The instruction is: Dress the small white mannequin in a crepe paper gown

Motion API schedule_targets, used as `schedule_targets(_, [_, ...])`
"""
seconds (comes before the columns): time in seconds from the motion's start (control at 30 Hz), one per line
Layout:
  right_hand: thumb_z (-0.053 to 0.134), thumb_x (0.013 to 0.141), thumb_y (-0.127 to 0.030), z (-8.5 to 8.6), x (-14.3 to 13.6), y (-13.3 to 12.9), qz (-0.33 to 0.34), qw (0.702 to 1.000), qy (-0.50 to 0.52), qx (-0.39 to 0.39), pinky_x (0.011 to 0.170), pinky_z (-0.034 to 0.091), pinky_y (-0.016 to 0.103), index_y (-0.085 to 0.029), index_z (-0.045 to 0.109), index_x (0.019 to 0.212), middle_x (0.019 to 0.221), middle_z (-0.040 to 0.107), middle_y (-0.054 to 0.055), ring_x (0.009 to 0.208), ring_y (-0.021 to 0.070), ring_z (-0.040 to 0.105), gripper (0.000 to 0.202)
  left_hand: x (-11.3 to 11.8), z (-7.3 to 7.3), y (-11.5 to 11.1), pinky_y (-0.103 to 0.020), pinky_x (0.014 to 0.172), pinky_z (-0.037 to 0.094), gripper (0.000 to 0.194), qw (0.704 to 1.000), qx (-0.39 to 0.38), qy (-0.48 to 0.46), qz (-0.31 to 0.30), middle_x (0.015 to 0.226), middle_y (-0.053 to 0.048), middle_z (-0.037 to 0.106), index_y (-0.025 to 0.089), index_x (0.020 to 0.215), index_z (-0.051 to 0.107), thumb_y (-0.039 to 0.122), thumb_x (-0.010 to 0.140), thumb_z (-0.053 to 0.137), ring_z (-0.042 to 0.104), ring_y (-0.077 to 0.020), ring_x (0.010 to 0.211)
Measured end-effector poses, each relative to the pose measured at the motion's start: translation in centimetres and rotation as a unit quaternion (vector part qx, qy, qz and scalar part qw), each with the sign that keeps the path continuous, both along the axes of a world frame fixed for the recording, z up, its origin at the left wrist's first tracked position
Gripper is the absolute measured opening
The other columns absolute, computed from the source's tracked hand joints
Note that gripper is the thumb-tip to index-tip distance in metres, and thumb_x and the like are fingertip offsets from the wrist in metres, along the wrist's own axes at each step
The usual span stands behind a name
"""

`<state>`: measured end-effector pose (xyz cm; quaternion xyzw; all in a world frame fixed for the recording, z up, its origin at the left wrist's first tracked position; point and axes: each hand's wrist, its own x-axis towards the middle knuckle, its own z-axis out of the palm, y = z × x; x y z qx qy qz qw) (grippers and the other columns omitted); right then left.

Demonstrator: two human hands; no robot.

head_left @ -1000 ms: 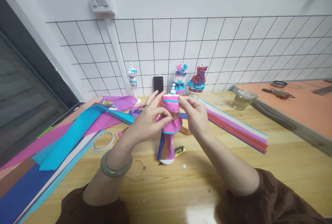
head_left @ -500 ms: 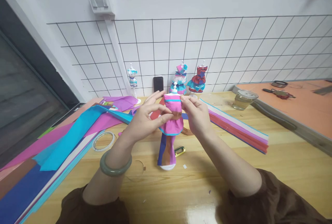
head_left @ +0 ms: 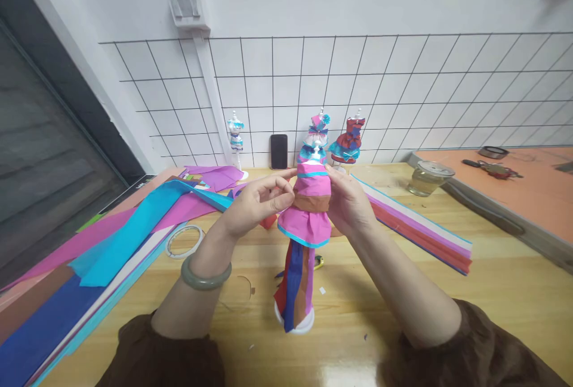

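Note:
A small white dress form (head_left: 316, 153) stands in front of me, dressed in a pink paper dress (head_left: 310, 226) with light blue trim. Around its waist runs a brown paper band (head_left: 312, 203). Blue, brown, red and purple paper strips (head_left: 296, 279) hang below the skirt to the white round base (head_left: 306, 323). My left hand (head_left: 264, 200) is closed at the left side of the waist, thumb and fingertips against the band's edge. My right hand (head_left: 351, 200) grips the right side of the bodice, its fingertips partly hidden behind the dress.
Long coloured paper sheets (head_left: 123, 240) and a roll of tape (head_left: 184, 241) lie left. Several dressed forms, one in red (head_left: 353, 136), and a black phone (head_left: 279, 151) stand by the tiled wall. Striped paper (head_left: 416, 223) and a glass jar (head_left: 427, 179) are right. A yellow cutter (head_left: 319, 262) lies behind the form.
The dress form has come nearer to me and turned a little, showing more of the brown band and the red strip. My right hand has shifted lower, partly behind the dress.

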<state>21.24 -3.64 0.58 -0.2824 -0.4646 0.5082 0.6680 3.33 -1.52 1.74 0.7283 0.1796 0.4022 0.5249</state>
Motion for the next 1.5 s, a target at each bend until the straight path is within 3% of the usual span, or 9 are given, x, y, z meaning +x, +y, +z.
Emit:
schedule_targets(0.23, [0.065, 0.075, -0.042, 0.2, -0.3, -0.3, -0.006, 1.000, 0.000, -0.026, 0.077, 0.054, 0.037, -0.024, 0.070, 0.080, 0.083, 0.073, 0.002, 0.082, 0.0228, 0.068, 0.019, 0.0, -0.3, 0.2, -0.039, 0.093, 0.044, 0.022, 1.000, -0.024, 0.003, -0.006, 0.130, -0.011, 0.057, 0.017, 0.070, 0.058, 0.036, 0.079, 0.066, 0.042, -0.0286, 0.131])
schedule_targets(0.47, [0.062, 0.079, -0.041, 0.2, -0.6, -0.7, 0.082, 0.996, 0.038, -0.024, 0.081, 0.054, 0.040, -0.021, 0.072, 0.087, 0.093, 0.074, 0.005, 0.088, 0.0240, 0.068, 0.023, 0.1, -0.6, 0.5, -0.036, 0.085, 0.047, 0.027, 0.999, -0.040, 0.009, -0.018, 0.121, -0.010, 0.061, 0.017, 0.069, 0.058, 0.041, 0.076, 0.068, 0.057, -0.0266, 0.111])
schedule_targets(0.77, [0.067, 0.072, -0.048, -0.1, -0.8, -0.6, 0.019, 0.998, 0.021, -0.049, 0.077, 0.053, 0.041, -0.022, 0.069, 0.081, 0.087, 0.073, 0.005, 0.084, 0.0246, 0.067, 0.028, 0.7, -1.4, 0.9, -0.035, 0.086, 0.048, 0.025, 0.999, -0.038, -0.008, -0.038, 0.099, -0.007, 0.066, 0.017, 0.081, 0.065, 0.042, 0.079, 0.065, 0.061, -0.0213, 0.096])
schedule_targets(0.93, [0.069, 0.070, -0.044, 0.2, -1.1, -0.8, -0.004, 0.999, 0.023, -0.024, 0.069, 0.053, 0.034, -0.023, 0.070, 0.076, 0.077, 0.071, 0.002, 0.071, 0.0193, 0.064, 0.021, 1.1, -2.3, 1.3, -0.039, 0.092, 0.047, 0.036, 0.999, -0.035, -0.005, -0.035, 0.105, -0.008, 0.066, 0.019, 0.104, 0.066, 0.045, 0.079, 0.065, 0.059, -0.0236, 0.104])
schedule_targets(1.1, [0.066, 0.074, -0.045, 0.4, -1.1, -0.8, -0.035, 0.999, -0.019, -0.012, 0.066, 0.050, 0.033, -0.023, 0.068, 0.073, 0.073, 0.069, 0.001, 0.068, 0.0180, 0.062, 0.022, 1.4, -2.7, 1.7, -0.038, 0.095, 0.045, 0.040, 0.999, -0.040, -0.013, -0.024, 0.113, -0.010, 0.064, 0.019, 0.108, 0.063, 0.044, 0.077, 0.067, 0.057, -0.0239, 0.109])
schedule_targets(1.17, [0.066, 0.075, -0.043, 0.2, -0.9, -0.6, -0.055, 0.998, -0.030, 0.002, 0.065, 0.049, 0.032, -0.023, 0.067, 0.072, 0.071, 0.068, 0.000, 0.066, 0.0170, 0.061, 0.021, 1.5, -2.7, 1.9, -0.037, 0.097, 0.044, 0.038, 0.999, -0.027, -0.017, 0.016, 0.116, -0.010, 0.062, 0.018, 0.106, 0.061, 0.039, 0.076, 0.069, 0.056, -0.0231, 0.112])
schedule_targets(1.33, [0.069, 0.074, -0.041, -1.0, -0.1, 0.7, -0.091, 0.995, -0.025, 0.004, 0.068, 0.047, 0.030, -0.020, 0.069, 0.071, 0.072, 0.067, 0.001, 0.069, 0.0160, 0.060, 0.021, 1.5, -2.6, 2.4, -0.033, 0.084, 0.047, 0.027, 0.967, 0.023, 0.015, 0.254, 0.092, -0.005, 0.063, 0.017, 0.086, 0.057, 0.034, 0.071, 0.071, 0.060, -0.0181, 0.092])
schedule_targets(1.43, [0.068, 0.074, -0.043, -1.7, 0.3, 1.4, -0.154, 0.987, -0.042, 0.000, 0.069, 0.046, 0.029, -0.019, 0.069, 0.071, 0.071, 0.067, 0.001, 0.068, 0.0152, 0.059, 0.024, 1.5, -2.0, 1.8, -0.031, 0.076, 0.048, 0.022, 0.956, 0.036, 0.019, 0.289, 0.082, -0.003, 0.062, 0.017, 0.084, 0.056, 0.035, 0.076, 0.065, 0.061, -0.0161, 0.080])
schedule_targets(1.5, [0.068, 0.074, -0.044, -2.0, 0.5, 1.6, -0.185, 0.981, -0.060, 0.002, 0.070, 0.046, 0.029, -0.019, 0.068, 0.071, 0.071, 0.067, 0.000, 0.069, 0.0150, 0.060, 0.025, 1.7, -1.5, 0.9, -0.033, 0.081, 0.047, 0.022, 0.958, 0.064, 0.036, 0.279, 0.087, -0.004, 0.065, 0.018, 0.089, 0.058, 0.036, 0.078, 0.064, 0.062, -0.0173, 0.086])
